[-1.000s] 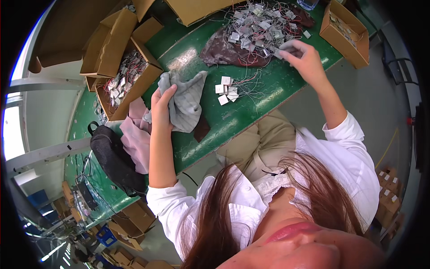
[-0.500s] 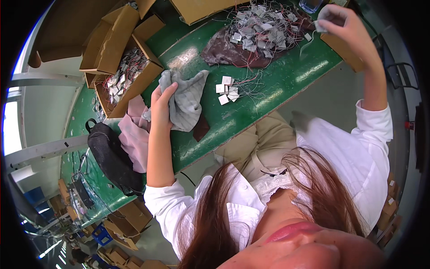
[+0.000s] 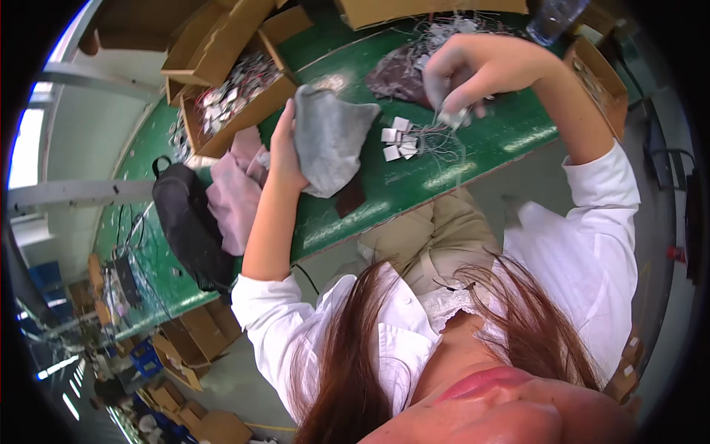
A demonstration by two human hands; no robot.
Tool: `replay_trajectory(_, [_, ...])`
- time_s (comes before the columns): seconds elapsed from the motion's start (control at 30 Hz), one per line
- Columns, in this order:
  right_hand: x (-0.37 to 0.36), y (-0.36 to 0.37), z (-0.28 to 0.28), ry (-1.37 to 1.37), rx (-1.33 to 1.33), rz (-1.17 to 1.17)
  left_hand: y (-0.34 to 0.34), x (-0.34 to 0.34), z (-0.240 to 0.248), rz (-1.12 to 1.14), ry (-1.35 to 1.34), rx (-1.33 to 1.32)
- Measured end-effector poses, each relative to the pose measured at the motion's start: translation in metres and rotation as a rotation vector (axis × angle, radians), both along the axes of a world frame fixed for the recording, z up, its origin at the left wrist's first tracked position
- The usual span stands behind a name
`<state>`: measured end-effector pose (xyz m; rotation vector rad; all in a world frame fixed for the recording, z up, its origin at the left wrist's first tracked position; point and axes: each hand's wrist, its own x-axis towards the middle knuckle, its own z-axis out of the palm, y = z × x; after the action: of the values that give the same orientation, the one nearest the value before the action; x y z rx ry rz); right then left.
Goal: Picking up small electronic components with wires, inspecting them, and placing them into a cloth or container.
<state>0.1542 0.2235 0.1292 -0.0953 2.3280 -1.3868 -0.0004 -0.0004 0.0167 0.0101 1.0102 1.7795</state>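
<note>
A grey cloth (image 3: 334,144) is spread over my left hand (image 3: 285,152), which grips it from the left side; most of the fingers are behind the fabric. My right hand (image 3: 492,74) pinches a small white square piece with thin wires (image 3: 455,118), slightly blurred, above the table. Just left of that piece, several white square pieces (image 3: 400,140) lie in a loose group on the green table, their wires trailing right. Behind my right hand, a large heap of wired pieces (image 3: 451,31) rests on a dark cloth (image 3: 396,75), partly hidden by the hand.
Left of the cloth stands an open cardboard box (image 3: 200,126) full of wired pieces. Pink fabric (image 3: 235,196) and a black bag (image 3: 188,222) lie at the table's left. A clear container (image 3: 555,21) stands far right, near another cardboard box (image 3: 610,89).
My right hand has come left and nearer from the far right, carrying the wired white piece towards the small group. The grey cloth in my left hand is now spread flatter and turned up.
</note>
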Motion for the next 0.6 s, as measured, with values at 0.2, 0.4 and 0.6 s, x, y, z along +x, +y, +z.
replay_trajectory(0.2, [-0.06, -0.048, -0.053, 0.147, -0.011, 0.085, -0.002, -0.004, -0.011, -0.159, -0.019, 0.06])
replay_trajectory(0.4, [-0.066, -0.066, -0.092, 0.483, 0.036, -0.352, -0.007, -0.006, -0.017, -0.27, 0.124, -0.005])
replay_trajectory(0.6, [-0.063, -0.067, -0.118, 0.488, -0.174, -0.546, -0.005, -0.002, -0.015, -0.299, 0.267, 0.056])
